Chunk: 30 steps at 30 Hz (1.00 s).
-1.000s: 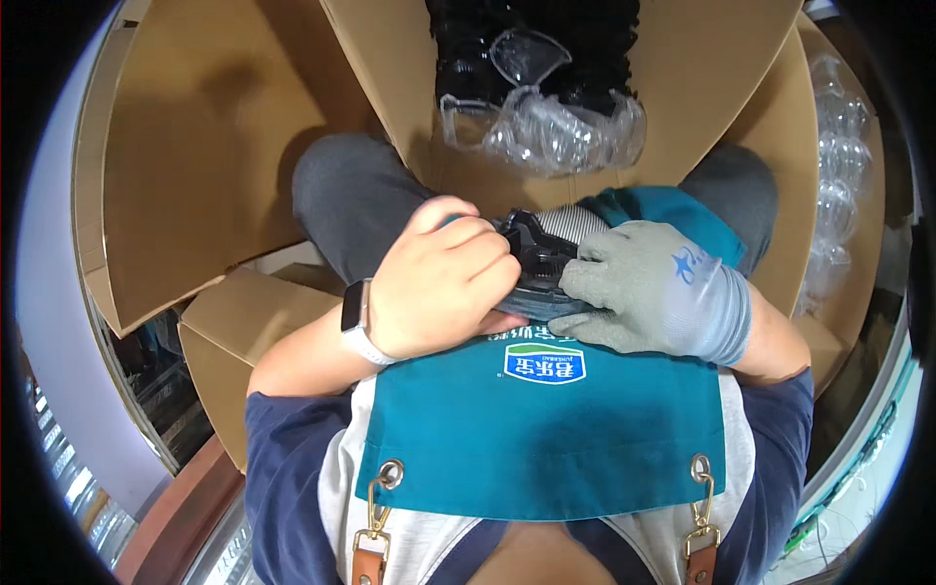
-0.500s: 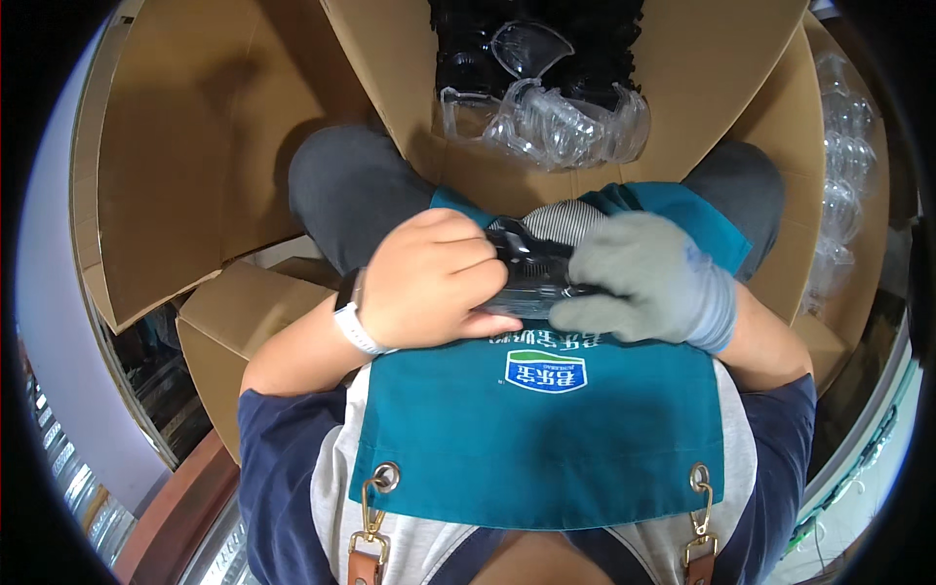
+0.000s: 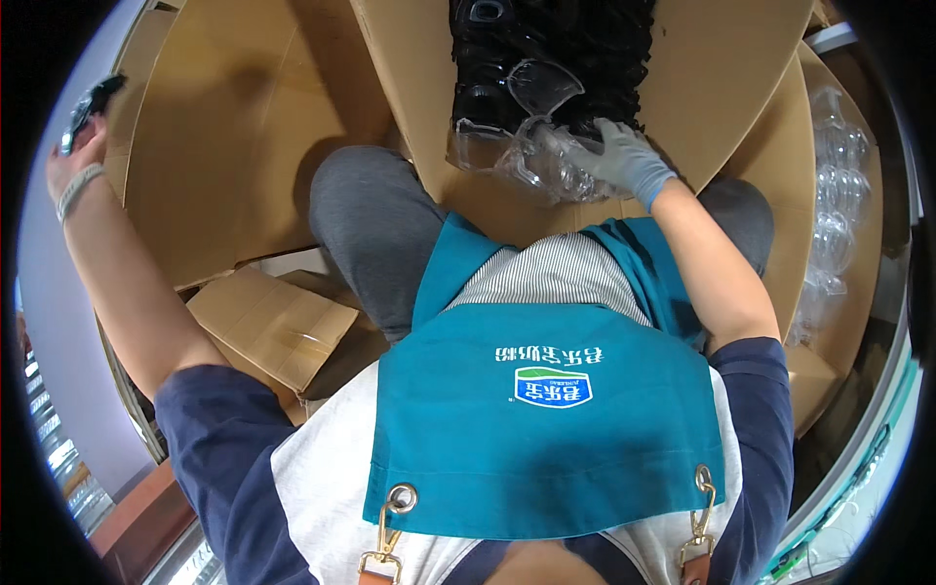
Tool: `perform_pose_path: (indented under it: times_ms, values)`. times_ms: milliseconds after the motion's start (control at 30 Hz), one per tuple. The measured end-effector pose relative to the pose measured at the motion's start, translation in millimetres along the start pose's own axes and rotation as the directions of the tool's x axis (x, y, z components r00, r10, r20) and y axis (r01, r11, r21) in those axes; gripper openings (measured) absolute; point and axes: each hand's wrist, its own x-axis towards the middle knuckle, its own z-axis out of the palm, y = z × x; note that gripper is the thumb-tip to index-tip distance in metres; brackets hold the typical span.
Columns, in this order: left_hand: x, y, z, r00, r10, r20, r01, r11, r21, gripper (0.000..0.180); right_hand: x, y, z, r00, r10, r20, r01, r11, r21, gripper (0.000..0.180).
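Note:
My left hand (image 3: 80, 156), bare and with a pale band at the wrist, is stretched out to the far left. Its fingers grip a shiny black plastic container (image 3: 90, 109), partly lost near the dark rim of the picture. In a grey glove, my right hand (image 3: 624, 161) reaches into the cardboard box ahead of me. Its fingers are apart and rest against a loose pile of clear plastic lids (image 3: 551, 166); no firm hold on a lid shows. Behind the lids stand stacked black plastic containers (image 3: 556, 44), with one clear lid (image 3: 543, 86) leaning on them.
The open cardboard box (image 3: 717, 78) stands between my knees. A large cardboard panel (image 3: 214, 136) is to the left, above a smaller carton (image 3: 273, 322). On the right, more clear plastic lids (image 3: 838, 185) are stacked in another box. A teal apron (image 3: 546, 448) covers my front.
My hands have moved apart from the black container at my lap. The left has carried the container out to the far left; the right has gone forward to the clear lids.

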Motion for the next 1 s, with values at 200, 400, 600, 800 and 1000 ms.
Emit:
perform_pose_path:
  times_ms: [200, 400, 600, 800, 1000]
  values:
    - [-187, -76, 18, 0.868, 0.251, 0.429, -0.374, 0.898, 0.23, 0.041, 1, -39, 13, 0.984, -0.174, 0.03, 0.174, 0.984, -0.021, 0.089]
    - [-412, -248, -35, -0.185, -0.584, 0.79, -0.922, 0.382, 0.067, 0.037, 31, -18, -7, 0.942, -0.063, -0.33, 0.255, 0.773, 0.581, 0.081]
    - [-418, -360, -87, -0.068, -0.703, 0.707, -0.996, 0.088, -0.008, 0.027, 14, -4, -50, 0.972, -0.094, -0.215, 0.232, 0.517, 0.824, 0.073]
    - [-420, -294, -29, -0.259, -0.851, 0.456, -0.942, 0.327, 0.074, 0.017, -11, 6, -81, 0.859, -0.51, -0.047, 0.348, 0.513, 0.785, 0.078]
    - [-361, -243, 32, -0.186, -0.86, 0.476, 0.334, 0.4, 0.853, 0.029, -53, -16, -83, 0.591, -0.729, -0.345, 0.797, 0.593, 0.114, 0.096]
